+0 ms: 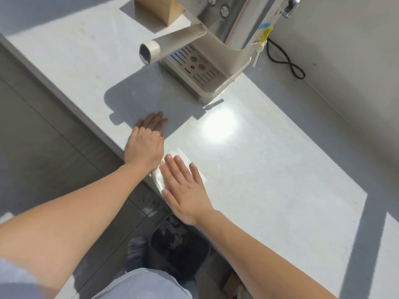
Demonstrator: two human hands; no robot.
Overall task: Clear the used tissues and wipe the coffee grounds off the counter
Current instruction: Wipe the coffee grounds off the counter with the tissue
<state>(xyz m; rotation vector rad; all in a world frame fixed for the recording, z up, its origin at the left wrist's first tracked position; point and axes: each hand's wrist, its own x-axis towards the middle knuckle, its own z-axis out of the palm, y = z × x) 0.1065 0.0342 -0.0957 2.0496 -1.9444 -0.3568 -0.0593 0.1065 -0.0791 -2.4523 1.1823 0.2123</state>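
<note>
A white tissue [158,178] lies flat on the pale counter [269,173], right at its front edge. My right hand [183,187] rests palm down on the tissue with its fingers stretched out, covering most of it. My left hand [144,145] lies flat on the bare counter just beyond, its fingertips in the machine's shadow, holding nothing. On the floor below the edge stands a black bin [179,253] with crumpled tissues inside. I can make out no dark grounds on the sunlit surface.
An espresso machine [216,67] stands at the back of the counter, and its cream handle [170,44] juts out toward me. A wooden block [157,7] sits to its left, a black cable [287,61] to its right by the wall. My shoe [136,249] is beside the bin.
</note>
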